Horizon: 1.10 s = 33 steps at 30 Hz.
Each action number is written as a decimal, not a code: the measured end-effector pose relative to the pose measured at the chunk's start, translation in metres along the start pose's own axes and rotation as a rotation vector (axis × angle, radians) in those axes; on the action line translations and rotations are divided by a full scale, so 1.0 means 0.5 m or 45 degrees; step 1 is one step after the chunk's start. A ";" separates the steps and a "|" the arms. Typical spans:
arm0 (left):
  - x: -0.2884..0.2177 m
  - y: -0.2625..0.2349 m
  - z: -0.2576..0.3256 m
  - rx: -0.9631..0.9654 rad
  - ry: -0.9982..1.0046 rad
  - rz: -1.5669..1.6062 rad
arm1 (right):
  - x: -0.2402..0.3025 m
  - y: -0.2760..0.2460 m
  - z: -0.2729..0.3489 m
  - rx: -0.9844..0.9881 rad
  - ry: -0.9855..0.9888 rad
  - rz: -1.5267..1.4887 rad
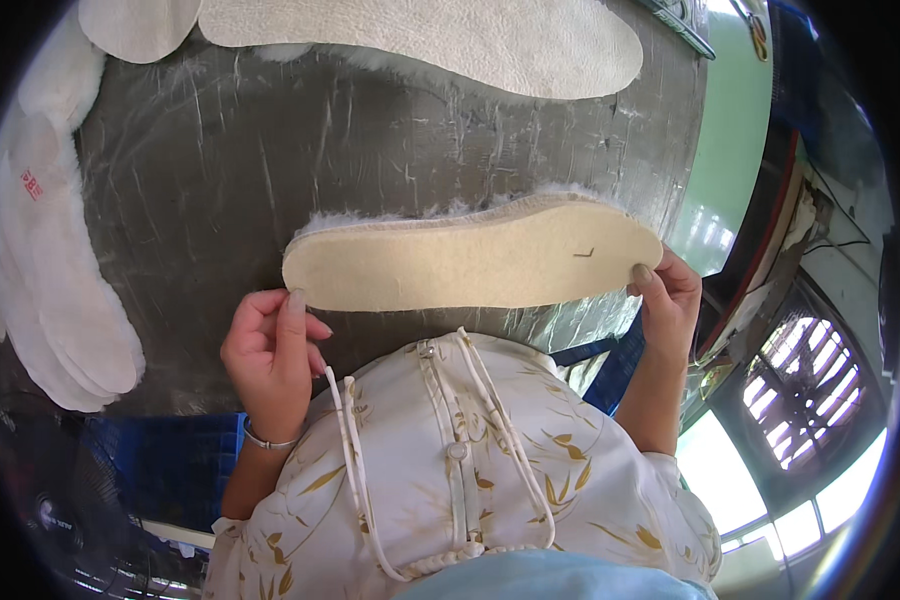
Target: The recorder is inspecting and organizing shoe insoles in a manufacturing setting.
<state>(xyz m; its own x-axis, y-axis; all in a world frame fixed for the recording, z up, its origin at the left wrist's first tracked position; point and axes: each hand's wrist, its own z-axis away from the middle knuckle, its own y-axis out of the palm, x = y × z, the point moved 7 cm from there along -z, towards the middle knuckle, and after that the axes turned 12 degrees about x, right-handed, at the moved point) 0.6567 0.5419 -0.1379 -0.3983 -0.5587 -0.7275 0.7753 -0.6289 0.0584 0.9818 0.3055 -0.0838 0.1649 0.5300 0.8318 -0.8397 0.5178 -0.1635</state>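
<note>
A cream shoe insole (450, 262) with a fluffy fleece edge along its far side lies crosswise in front of me, its smooth face toward me. A small dark mark shows near its right end. My left hand (273, 350) pinches the near corner of the left end, thumb on top and the other fingers curled. At the other end, my right hand (667, 300) grips the insole with the thumb on its face and the fingers behind the edge. The fingertips under the insole are hidden.
A dark, scuffed worktable (220, 180) lies beneath. White fleece insoles (70, 270) are stacked along its left side, the front one bearing a red stamp. Larger pale insole pieces (440, 40) lie at the far edge. A green surface (735, 150) adjoins on the right; a fan (802, 390) stands beyond.
</note>
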 end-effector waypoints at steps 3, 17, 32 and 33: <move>-0.002 0.002 -0.001 0.002 -0.016 -0.014 | -0.012 0.000 -0.003 -0.009 0.000 -0.021; 0.000 -0.003 0.003 -0.039 -0.063 -0.060 | -0.041 0.005 -0.019 -0.059 0.137 -0.073; 0.007 -0.011 -0.001 -0.057 -0.096 -0.128 | -0.048 0.010 -0.027 0.093 0.169 -0.032; 0.006 -0.013 0.000 -0.053 -0.090 -0.136 | -0.049 0.013 -0.028 0.115 0.141 -0.098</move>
<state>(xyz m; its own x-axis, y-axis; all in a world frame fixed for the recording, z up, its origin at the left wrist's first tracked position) 0.6508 0.5443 -0.1405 -0.5118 -0.5274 -0.6782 0.7460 -0.6643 -0.0464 0.9794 0.3053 -0.1124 0.2826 0.5645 0.7756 -0.8648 0.4998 -0.0487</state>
